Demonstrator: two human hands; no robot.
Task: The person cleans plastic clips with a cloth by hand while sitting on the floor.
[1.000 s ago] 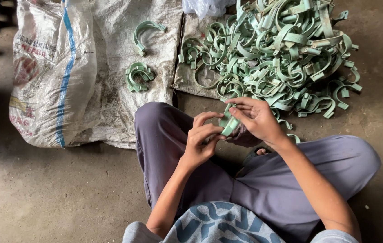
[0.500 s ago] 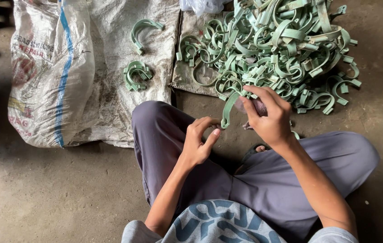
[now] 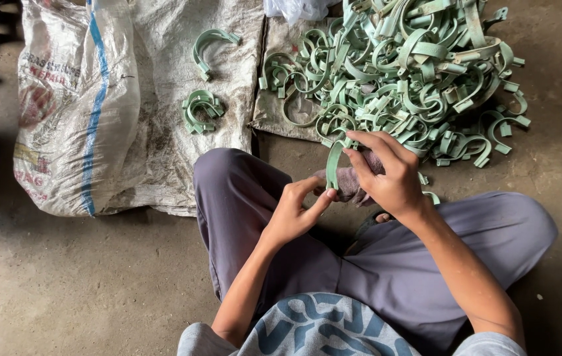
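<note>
Green clamp strip (image 3: pixel 335 165) hangs pinched in our right hand (image 3: pixel 390 175) at the near edge of the green clamp pile (image 3: pixel 400 72). Our left hand (image 3: pixel 294 211) is open and empty above the lap. 2 small clamp bunches (image 3: pixel 202 109) lie on the sack (image 3: pixel 162 99).

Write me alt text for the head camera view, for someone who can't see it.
Seen from above, a person sitting on a concrete floor pinches a green curved clip in the right hand, with the empty left hand close by. A large pile of green clips lies ahead, and a few sorted clips rest on a white woven sack.
</note>
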